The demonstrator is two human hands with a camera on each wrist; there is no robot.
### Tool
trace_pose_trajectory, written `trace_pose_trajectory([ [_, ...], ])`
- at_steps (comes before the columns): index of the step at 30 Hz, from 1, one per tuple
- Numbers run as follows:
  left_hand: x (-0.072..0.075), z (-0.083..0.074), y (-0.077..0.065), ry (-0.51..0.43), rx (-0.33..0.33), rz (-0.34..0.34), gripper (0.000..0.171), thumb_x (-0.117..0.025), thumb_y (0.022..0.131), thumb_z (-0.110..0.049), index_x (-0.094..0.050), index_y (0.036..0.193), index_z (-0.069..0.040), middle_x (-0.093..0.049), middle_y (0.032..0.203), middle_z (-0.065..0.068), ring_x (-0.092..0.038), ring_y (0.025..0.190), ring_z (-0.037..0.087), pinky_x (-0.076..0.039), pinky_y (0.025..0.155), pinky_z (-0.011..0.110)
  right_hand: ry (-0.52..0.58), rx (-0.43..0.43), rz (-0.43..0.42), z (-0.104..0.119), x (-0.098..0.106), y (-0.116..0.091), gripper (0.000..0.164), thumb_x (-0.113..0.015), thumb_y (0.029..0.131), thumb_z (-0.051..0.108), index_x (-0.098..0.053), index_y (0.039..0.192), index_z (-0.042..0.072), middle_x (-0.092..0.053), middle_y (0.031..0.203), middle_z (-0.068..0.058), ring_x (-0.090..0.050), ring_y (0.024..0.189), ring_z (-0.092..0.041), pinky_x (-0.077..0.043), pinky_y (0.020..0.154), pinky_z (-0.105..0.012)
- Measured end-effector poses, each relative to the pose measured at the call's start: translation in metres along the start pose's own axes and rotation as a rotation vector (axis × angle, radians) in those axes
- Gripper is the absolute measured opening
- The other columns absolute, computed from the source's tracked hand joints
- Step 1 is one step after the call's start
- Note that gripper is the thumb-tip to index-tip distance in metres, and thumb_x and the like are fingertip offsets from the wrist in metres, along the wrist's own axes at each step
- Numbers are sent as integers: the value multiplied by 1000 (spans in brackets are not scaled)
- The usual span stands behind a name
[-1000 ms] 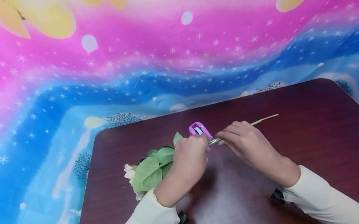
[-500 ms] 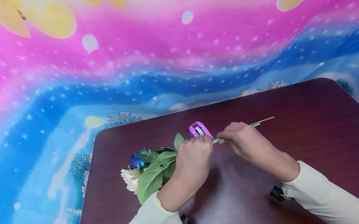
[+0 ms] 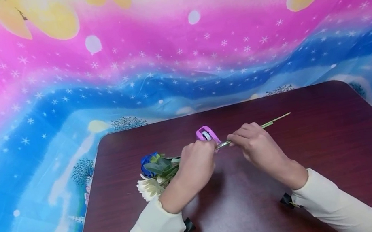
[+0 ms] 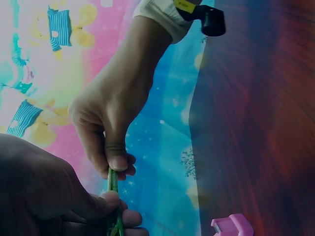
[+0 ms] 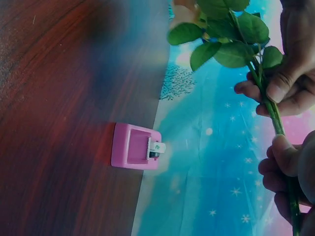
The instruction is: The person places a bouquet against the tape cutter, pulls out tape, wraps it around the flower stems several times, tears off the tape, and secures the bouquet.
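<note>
My left hand (image 3: 195,163) grips a small bunch of artificial flowers by the stems, just below the leaves (image 5: 231,46). A blue rose (image 3: 149,165) and a cream-white flower (image 3: 149,188) stick out to the left of that hand. Further along the same green stems (image 5: 276,120), my right hand (image 3: 258,149) pinches them between thumb and fingers. A short shiny stretch of stem shows between the two hands. Beyond the right hand, thin stem ends (image 3: 277,119) of unequal length point to the right. In the left wrist view both thumbs press along the stems.
A pink tape dispenser (image 3: 206,134) with a roll of clear tape stands on the dark red-brown table (image 3: 341,139), right behind the hands. A curtain (image 3: 174,44) printed in pink and blue hangs behind the table's far edge.
The bunch has turned about its stems: the big leaf at the front is gone from sight, and the blue rose now shows above the white flower. Both hands stay nearly in place.
</note>
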State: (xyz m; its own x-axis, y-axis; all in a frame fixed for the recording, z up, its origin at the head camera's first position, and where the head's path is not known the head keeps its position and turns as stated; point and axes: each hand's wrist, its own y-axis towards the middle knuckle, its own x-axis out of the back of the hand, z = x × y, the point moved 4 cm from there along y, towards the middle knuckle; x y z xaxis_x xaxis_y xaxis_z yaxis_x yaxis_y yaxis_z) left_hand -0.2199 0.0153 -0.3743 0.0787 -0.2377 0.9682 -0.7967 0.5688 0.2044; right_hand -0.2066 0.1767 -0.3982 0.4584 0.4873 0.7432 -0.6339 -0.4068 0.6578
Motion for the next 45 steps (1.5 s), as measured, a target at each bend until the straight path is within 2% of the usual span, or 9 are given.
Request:
trace_pose_trajectory([
  [9,3,1,2,46,10,-4,13,-80,83,-8,-78,94,-14,-73,74,-4,-54,53,11,-43,47,27,-55,41,-32,7,0,-2,23,-85,79,1,-79,101,2,-77,89,-8,-65,80,-21,-46,67,-36],
  [14,5,-6,-4,250,-57,-117,8,-83,83,-16,-76,86,-14,-68,66,-3,-56,50,11,-44,44,27,39,-80,82,5,0,4,23,-84,84,10,-78,106,5,-75,92,-5,-65,84,-19,-49,72,-36],
  [18,4,-12,-8,431,-104,-216,14,-85,80,-21,-73,79,-13,-62,60,-3,-53,48,9,-40,43,24,90,-141,194,2,-3,9,29,-79,90,14,-74,117,4,-75,100,-7,-68,93,-22,-56,83,-42],
  [24,1,-19,-12,505,-156,-287,9,-75,83,-12,-70,75,-14,-61,61,-4,-55,51,8,-41,45,22,100,-148,262,-2,-5,11,11,-78,89,10,-76,100,7,-75,88,-4,-69,81,-19,-56,77,-41],
  [28,-2,-20,-12,503,-155,-278,9,-73,85,-11,-71,78,-14,-63,64,-4,-56,52,8,-41,45,23,107,-133,219,-3,-6,10,9,-82,85,5,-77,93,6,-75,82,-3,-68,76,-17,-57,75,-41],
  [31,-3,-18,-11,459,-151,-226,7,-74,87,-12,-72,82,-14,-65,67,-3,-59,56,9,-43,47,24,93,-119,168,-4,-6,8,11,-84,81,4,-78,90,6,-75,79,-4,-67,73,-17,-53,70,-39],
  [34,-2,-14,-7,359,-135,-137,3,-76,89,-13,-74,89,-11,-69,75,-2,-64,62,11,-48,53,25,72,-111,122,-5,-6,6,13,-85,78,1,-79,89,6,-74,77,-4,-65,72,-17,-48,66,-36],
  [40,-4,-3,2,111,-43,45,13,-78,87,-12,-74,99,-9,-72,84,2,-68,69,14,-54,57,28,44,-89,60,-4,-6,5,17,-86,76,-1,-80,90,5,-76,79,-5,-65,73,-17,-44,67,-34],
  [45,-6,-1,3,97,-18,44,12,-79,83,-13,-71,93,-11,-71,79,0,-66,64,16,-49,51,31,-6,-54,20,-2,-6,3,20,-88,75,1,-81,93,6,-78,83,-6,-66,75,-19,-46,68,-35],
])
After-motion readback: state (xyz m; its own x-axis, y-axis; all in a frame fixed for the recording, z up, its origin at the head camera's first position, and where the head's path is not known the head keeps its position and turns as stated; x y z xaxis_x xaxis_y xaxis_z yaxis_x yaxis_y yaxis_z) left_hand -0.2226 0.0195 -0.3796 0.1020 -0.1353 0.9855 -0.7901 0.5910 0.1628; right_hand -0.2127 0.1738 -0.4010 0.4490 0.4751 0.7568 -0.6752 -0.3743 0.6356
